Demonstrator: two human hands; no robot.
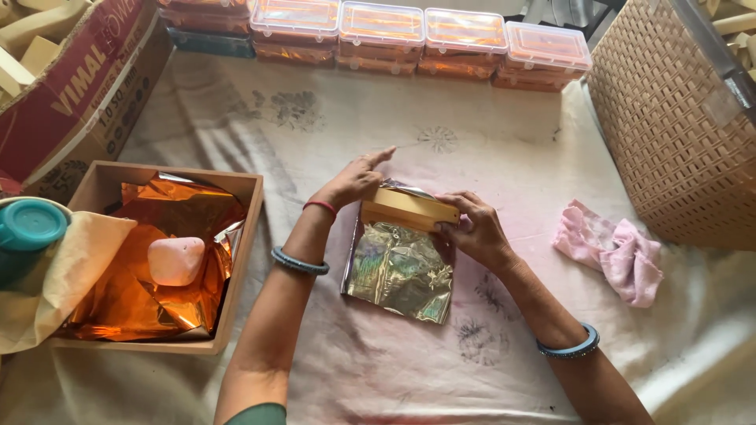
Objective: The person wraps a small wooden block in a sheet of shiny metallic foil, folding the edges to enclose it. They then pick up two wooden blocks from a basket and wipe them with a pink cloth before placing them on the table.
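Note:
A tan rectangular bar [409, 209] lies across the top edge of a shiny foil sheet [400, 271] on the cloth-covered surface. My left hand [352, 182] rests on the bar's left end with its fingers stretched out flat over the foil behind it. The bar's right end is pinched by my right hand [472, 228], fingers curled around it. Both wrists carry blue bangles, and a red thread circles the left wrist.
A wooden box [236, 260] at left holds orange foil and a pale pink block [176, 260]. Clear lidded containers [382, 35] line the far edge. A woven basket [669, 134] stands at right, a pink rag [614, 252] beside it. A cardboard carton [79, 94] and a teal-lidded jar [30, 228] sit far left.

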